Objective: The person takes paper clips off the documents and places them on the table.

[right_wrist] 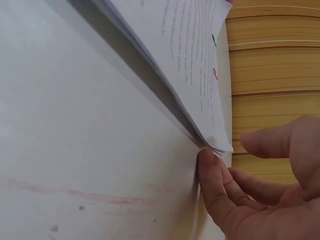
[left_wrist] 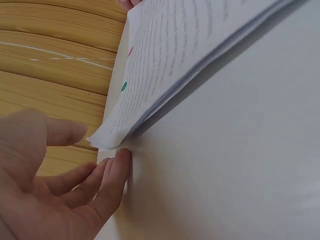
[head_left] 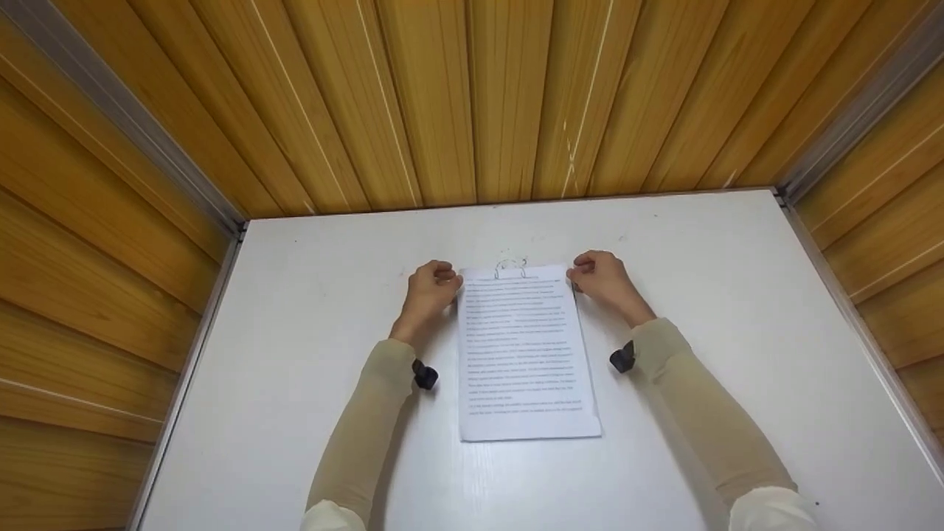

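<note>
Printed paper stack (head_left: 525, 354) between both hands, text too small to read.
Left hand (head_left: 431, 287) and right hand (head_left: 601, 280) loosely curled, fingertips at the far corners, not gripping; clips (head_left: 510, 267) between them.

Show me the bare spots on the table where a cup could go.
Bare table lies left of the left hand, right of the right hand, and in the strip between the papers and the back wall. The middle is crowded: both hands sit at the papers' top corners.
</note>
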`<state>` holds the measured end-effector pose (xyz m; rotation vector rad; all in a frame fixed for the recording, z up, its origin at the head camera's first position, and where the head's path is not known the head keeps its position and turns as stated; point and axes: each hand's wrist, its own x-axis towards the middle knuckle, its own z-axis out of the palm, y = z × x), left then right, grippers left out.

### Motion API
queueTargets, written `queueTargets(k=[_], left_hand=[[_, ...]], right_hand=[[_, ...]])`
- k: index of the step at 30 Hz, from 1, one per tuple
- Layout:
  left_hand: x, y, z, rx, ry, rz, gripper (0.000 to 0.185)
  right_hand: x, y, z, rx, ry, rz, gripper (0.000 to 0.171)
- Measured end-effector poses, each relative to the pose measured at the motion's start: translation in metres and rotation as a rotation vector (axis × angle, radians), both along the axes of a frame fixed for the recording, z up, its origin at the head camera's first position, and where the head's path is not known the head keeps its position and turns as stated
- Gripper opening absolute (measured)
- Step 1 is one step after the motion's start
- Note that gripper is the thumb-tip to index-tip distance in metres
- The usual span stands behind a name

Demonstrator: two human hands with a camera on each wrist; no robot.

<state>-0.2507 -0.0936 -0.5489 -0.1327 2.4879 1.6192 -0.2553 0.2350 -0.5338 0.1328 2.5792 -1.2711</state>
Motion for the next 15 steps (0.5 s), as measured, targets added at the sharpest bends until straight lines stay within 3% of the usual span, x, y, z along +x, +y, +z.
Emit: queueTargets(k=[7, 15], left_hand=[[-0.0005, 0.0047, -0.0047, -0.068, 0.040, 0.000, 0.030], [-0.0017, 0.0052, -0.0079, -0.068, 0.103, 0.023, 0.024]], right_hand=[[-0.0006, -0.0033, 0.0005, 0.019, -0.029, -0.032, 0.037], [-0.0070, -0.0035, 0.0016, 0.011, -0.026, -0.038, 0.033]])
